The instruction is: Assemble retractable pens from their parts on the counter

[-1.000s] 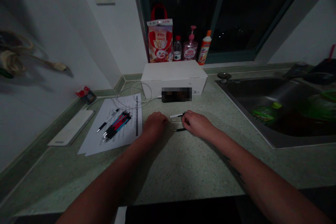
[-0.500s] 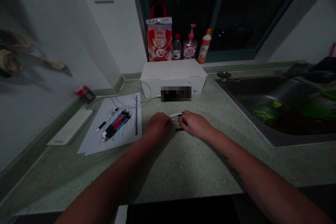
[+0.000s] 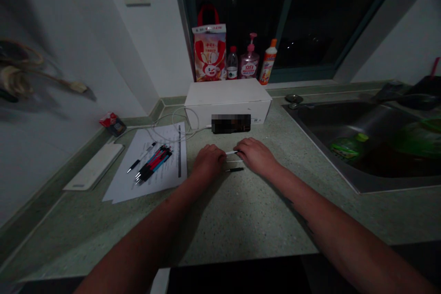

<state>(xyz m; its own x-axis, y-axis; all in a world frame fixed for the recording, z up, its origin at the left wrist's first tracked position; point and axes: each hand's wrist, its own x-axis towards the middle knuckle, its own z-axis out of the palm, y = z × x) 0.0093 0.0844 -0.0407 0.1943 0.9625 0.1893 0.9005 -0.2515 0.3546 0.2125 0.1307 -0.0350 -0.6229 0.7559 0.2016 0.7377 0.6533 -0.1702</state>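
Note:
Between my hands, a white pen barrel with a dark end (image 3: 231, 153) lies sideways just above or on the counter. My left hand (image 3: 208, 163) is closed around its left end. The fingers of my right hand (image 3: 257, 156) are curled and pinch its dark right end. Below it a thin pale rod (image 3: 235, 161), like a pen refill, lies crosswise on the counter, its left end near my left fingers. Closer to me rests a short black pen piece (image 3: 234, 170). To the left, several red, blue and black pens (image 3: 153, 165) are bunched on printed paper sheets (image 3: 172, 170), with another pen (image 3: 136, 164) beside them.
A phone with a cable (image 3: 230, 124) leans against a white box (image 3: 227, 94). Bottles (image 3: 248, 64) and a red bag (image 3: 210, 55) stand behind. The sink (image 3: 344, 179) is at right. At left lie a white flat slab (image 3: 93, 167) and a small red-black packet (image 3: 113, 124).
My right hand has shifted slightly upward and opened flatter over the dark end. The black pen piece and thin rod show more now. My left hand has barely moved.

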